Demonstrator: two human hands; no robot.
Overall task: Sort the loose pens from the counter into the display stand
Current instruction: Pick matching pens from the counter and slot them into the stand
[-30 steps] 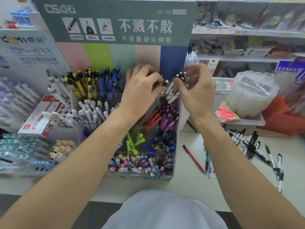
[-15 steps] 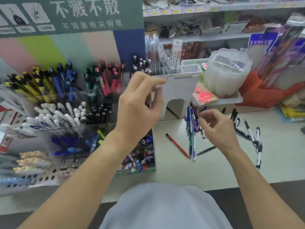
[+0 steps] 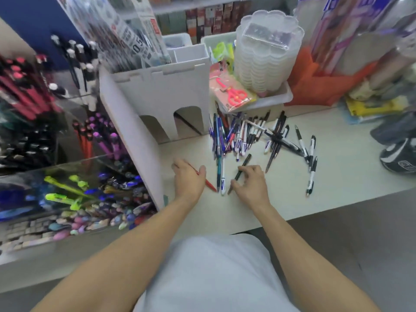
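Note:
The clear tiered display stand (image 3: 67,158), full of coloured pens, fills the left side. On the pale counter (image 3: 292,199) lies a pile of loose pens (image 3: 234,136), mostly blue, white and black. More black-and-white pens (image 3: 311,154) are scattered to its right. My left hand (image 3: 189,180) is down on the counter beside the stand, its fingers and thumb closed over a red pen (image 3: 210,185) whose tip sticks out to the right. My right hand (image 3: 251,184) pinches a thin black pen (image 3: 244,162) that lies slanted on the counter.
A white cardboard holder (image 3: 162,93) with arched cut-outs stands behind my left hand. A teal pen and a white pen (image 3: 220,174) lie between my hands. A white tray (image 3: 276,97) carries stacked clear plastic tubs (image 3: 265,55) and pink scissors (image 3: 235,94). A dark shoe (image 3: 398,158) sits far right.
Both hands left the stand's upper compartments and came down to the counter. The view swung right and down. The left hand now holds the red pen and the right hand the black pen.

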